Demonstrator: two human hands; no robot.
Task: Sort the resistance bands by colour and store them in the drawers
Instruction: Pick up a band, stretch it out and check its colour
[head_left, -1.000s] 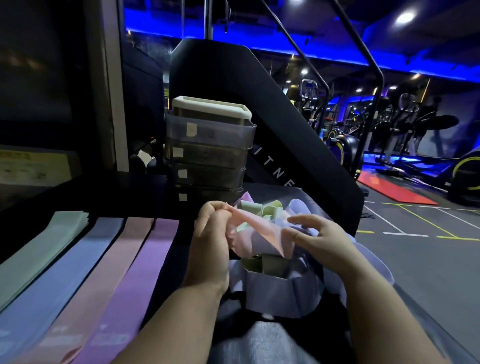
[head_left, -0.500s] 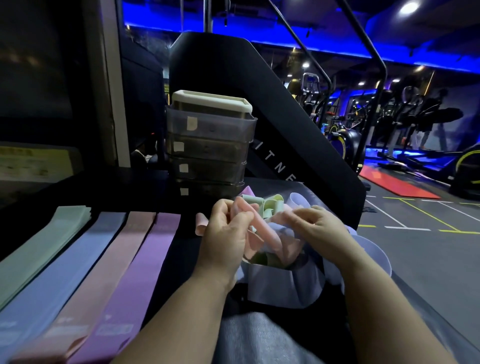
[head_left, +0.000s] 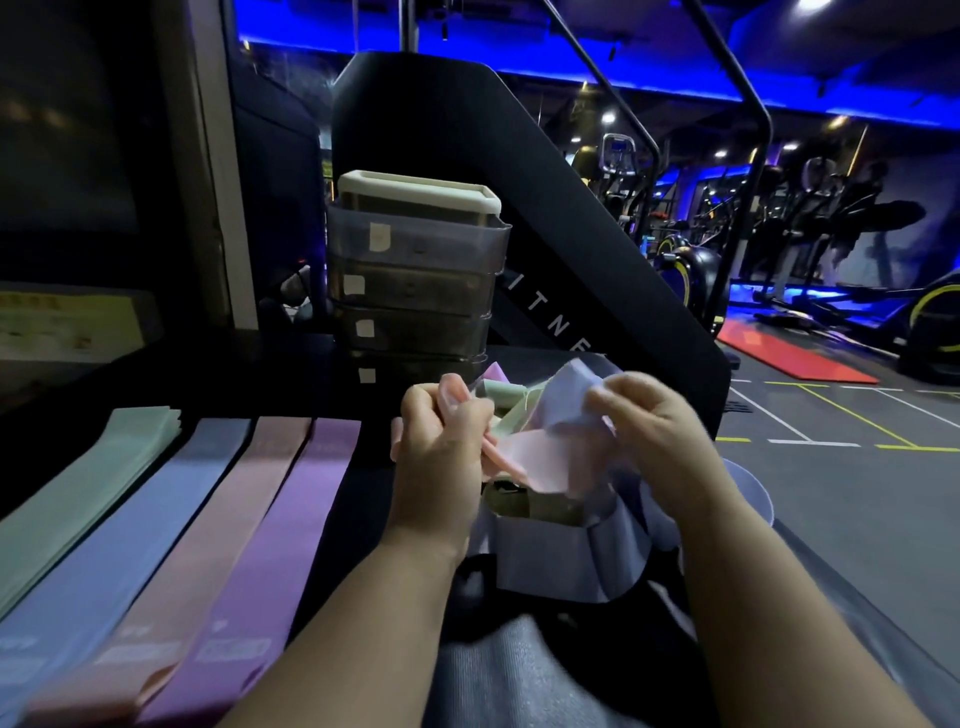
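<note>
Resistance bands (head_left: 545, 561) sit in a loose tangle on the dark surface (head_left: 363, 499) in front of the person, with pale blue, green and pink loops folded over one another. The left hand (head_left: 441, 447) is a fist just above the tangle, its fingers curled round a pink band (head_left: 524, 460) that runs off to the right beneath the other hand. The right hand (head_left: 660, 431) lifts a fold of a pale blue band (head_left: 574, 400). That hand is blurred, so the exact hold is hard to read, but the fold seems pinched between thumb and fingertips.

To the left, sorted bands lie flat in four strips side by side: a green stack (head_left: 88, 483), then a blue row (head_left: 156, 519), a pink row (head_left: 223, 519) and a purple row (head_left: 291, 519), each touching its neighbour.

Behind the tangle, just beyond the hands, stands the drawer unit (head_left: 415, 291). It has four smoky translucent drawers one above another, all pushed in, under a cream lid (head_left: 415, 189). Each drawer front carries a small pale label (head_left: 379, 236) near its left side. Their contents cannot be made out through the dark fronts.
</note>
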